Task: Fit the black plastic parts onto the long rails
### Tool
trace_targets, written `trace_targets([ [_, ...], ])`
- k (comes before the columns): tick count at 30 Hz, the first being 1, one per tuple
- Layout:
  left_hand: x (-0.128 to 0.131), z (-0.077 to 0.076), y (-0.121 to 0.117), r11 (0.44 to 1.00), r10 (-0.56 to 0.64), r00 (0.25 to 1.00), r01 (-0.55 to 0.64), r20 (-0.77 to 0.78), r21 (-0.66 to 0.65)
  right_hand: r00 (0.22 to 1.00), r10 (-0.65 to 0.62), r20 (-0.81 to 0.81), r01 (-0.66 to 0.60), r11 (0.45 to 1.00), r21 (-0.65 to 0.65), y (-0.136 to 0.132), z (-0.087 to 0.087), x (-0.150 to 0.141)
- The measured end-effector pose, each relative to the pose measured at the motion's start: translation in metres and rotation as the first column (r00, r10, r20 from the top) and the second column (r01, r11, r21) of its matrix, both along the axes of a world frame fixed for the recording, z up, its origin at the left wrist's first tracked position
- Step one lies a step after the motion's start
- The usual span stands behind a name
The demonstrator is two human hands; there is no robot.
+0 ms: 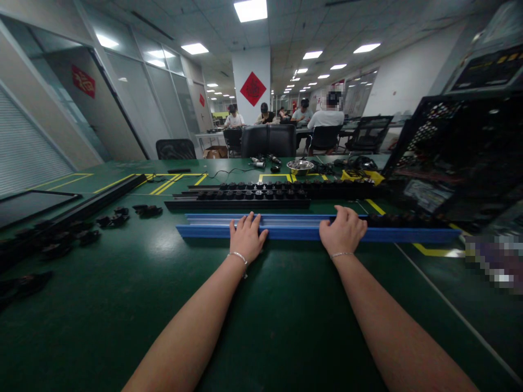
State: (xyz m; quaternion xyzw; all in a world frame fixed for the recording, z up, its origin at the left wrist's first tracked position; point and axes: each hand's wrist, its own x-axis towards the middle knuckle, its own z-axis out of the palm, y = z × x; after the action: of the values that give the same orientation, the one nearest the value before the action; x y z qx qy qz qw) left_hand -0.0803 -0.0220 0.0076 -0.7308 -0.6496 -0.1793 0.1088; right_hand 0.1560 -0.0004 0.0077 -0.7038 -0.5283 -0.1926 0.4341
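A long blue channel rail (286,233) lies crosswise in front of me on the green tabletop. My left hand (246,237) rests over its left part, fingers laid across the channel and thumb at the near wall. Farther right, my right hand (343,230) is closed over the rail with its fingers curled. A bit of a dark piece shows between its thumb and forefinger, mostly hidden by the hand. To the right of that hand, a row of black roller pieces (402,220) sits along the channel. Between my hands the channel's pale inside is visible.
Behind the blue rail lie black rails (237,204) with black rollers. Loose black parts (114,218) and a long black rail (102,195) are at left. A metal bowl (300,166), cables and a yellow tray (363,176) stand farther back. A dark perforated panel (449,141) rises at right.
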Motion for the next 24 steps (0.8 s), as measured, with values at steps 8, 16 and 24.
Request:
trace_targets([
  [8, -0.0006, -0.0003, -0.0001, 1.000, -0.003, 1.000, 0.003, 0.004, -0.001, 1.000, 0.024, -0.001, -0.024, 1.000, 0.009, -0.0006, 0.0010, -0.0005],
  [16, -0.0007, 0.0003, 0.0008, 1.000, -0.002, 1.000, 0.002, 0.003, -0.009, 0.997, 0.069, -0.035, -0.071, 0.997, -0.043, -0.0033, 0.0058, 0.0004],
  [24, -0.0003, 0.0006, -0.0002, 1.000, 0.000, 1.000, 0.000, 0.007, -0.013, 0.988, 0.148, -0.044, -0.149, 0.989, -0.017, -0.0033, 0.0074, -0.0003],
])
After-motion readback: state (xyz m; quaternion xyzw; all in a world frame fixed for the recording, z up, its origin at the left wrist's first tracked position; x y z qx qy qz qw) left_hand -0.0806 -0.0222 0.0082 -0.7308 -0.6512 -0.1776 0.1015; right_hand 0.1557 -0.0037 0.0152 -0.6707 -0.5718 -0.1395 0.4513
